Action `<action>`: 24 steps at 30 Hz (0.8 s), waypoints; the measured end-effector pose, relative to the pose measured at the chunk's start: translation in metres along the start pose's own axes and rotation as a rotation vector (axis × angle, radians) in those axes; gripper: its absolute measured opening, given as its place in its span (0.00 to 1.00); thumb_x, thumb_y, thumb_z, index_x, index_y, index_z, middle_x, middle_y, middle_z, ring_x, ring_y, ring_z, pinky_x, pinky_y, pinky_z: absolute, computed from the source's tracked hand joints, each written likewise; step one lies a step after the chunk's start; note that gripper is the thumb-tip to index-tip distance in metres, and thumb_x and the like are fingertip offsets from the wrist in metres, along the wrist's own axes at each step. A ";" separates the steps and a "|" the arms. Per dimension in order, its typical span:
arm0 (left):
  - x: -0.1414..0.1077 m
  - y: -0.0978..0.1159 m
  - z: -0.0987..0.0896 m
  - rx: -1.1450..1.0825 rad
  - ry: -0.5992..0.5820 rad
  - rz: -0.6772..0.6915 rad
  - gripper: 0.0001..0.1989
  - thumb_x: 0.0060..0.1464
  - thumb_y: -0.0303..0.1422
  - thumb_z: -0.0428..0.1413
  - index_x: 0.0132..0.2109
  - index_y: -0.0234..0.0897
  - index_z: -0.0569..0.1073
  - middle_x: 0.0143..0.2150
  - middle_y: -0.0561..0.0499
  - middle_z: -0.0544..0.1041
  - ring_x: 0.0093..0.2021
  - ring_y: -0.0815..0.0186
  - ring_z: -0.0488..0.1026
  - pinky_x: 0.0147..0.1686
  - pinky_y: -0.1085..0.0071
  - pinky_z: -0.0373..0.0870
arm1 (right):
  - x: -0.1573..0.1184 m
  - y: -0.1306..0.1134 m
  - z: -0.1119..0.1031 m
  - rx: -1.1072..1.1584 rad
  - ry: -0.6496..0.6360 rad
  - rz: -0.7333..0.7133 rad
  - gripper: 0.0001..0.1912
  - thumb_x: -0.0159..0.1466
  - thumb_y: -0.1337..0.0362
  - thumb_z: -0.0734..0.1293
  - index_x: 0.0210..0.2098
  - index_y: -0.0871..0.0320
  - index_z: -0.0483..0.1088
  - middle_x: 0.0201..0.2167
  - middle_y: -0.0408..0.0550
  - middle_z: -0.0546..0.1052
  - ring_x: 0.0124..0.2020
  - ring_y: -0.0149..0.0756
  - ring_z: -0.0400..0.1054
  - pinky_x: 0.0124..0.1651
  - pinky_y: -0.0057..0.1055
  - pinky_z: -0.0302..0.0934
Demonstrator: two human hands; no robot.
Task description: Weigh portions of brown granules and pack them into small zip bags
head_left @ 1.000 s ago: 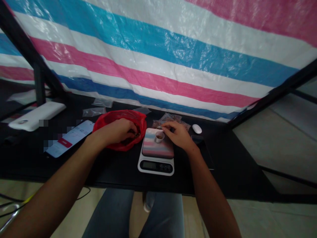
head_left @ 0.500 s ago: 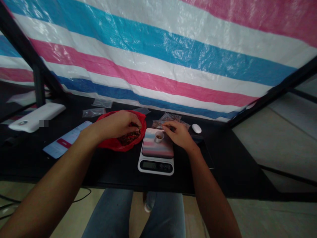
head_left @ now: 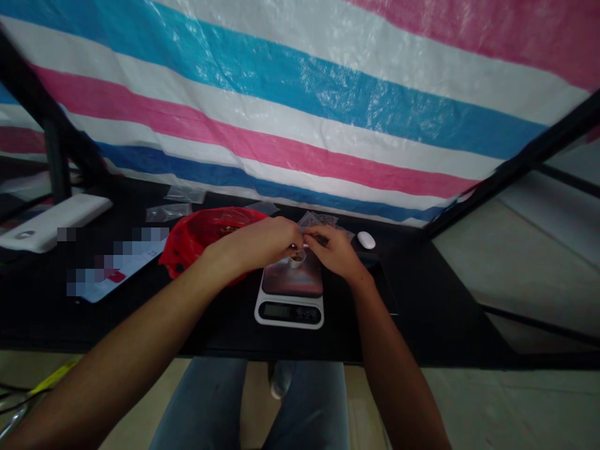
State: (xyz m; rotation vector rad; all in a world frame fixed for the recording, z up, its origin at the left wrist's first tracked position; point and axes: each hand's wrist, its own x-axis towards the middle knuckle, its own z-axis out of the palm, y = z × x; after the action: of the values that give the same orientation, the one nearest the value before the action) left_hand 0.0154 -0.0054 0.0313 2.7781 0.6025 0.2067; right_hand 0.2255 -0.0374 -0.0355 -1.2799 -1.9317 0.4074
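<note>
A white kitchen scale (head_left: pixel 289 314) with a dark display stands on the black table. On its plate sits a small round cup (head_left: pixel 297 259) with brownish bits inside. My left hand (head_left: pixel 280 237) is over the cup, its fingers pinched together; what they hold is too small to make out. Just right of the cup, my right hand (head_left: pixel 330 247) has its fingertips closed, and anything between them is hidden. The red plastic bag (head_left: pixel 187 240) lies open behind my left forearm, with dark dried pieces (head_left: pixel 228 230) showing in it.
Clear plastic bags (head_left: pixel 169 212) lie behind the red bag, others (head_left: pixel 319 220) behind the scale. A white mouse (head_left: pixel 366 240) and a dark flat device (head_left: pixel 382 284) are to the right. A phone (head_left: pixel 105 284) and white power bank (head_left: pixel 56 222) lie left.
My left hand has moved right from the red bag to above the cup. The bag now looks wider and more spread out to the left. The view has shifted slightly.
</note>
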 end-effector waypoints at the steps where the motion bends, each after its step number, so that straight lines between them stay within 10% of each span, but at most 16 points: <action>1: 0.000 0.001 0.000 0.006 0.002 -0.004 0.09 0.64 0.26 0.58 0.40 0.38 0.84 0.44 0.46 0.84 0.46 0.61 0.80 0.48 0.71 0.70 | 0.000 0.000 0.000 0.000 0.000 -0.002 0.10 0.67 0.70 0.67 0.41 0.57 0.82 0.40 0.49 0.86 0.42 0.41 0.79 0.48 0.35 0.68; 24: 0.008 0.002 -0.001 -0.107 0.091 0.068 0.11 0.62 0.25 0.61 0.49 0.38 0.84 0.48 0.47 0.85 0.49 0.61 0.80 0.52 0.71 0.71 | 0.000 0.004 0.000 0.002 -0.030 -0.013 0.10 0.68 0.67 0.67 0.40 0.57 0.82 0.39 0.48 0.85 0.40 0.40 0.78 0.45 0.33 0.68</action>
State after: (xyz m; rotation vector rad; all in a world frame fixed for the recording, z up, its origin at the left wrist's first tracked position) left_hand 0.0233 -0.0038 0.0331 2.6992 0.5031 0.3704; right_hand 0.2288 -0.0359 -0.0382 -1.2662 -1.9634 0.4242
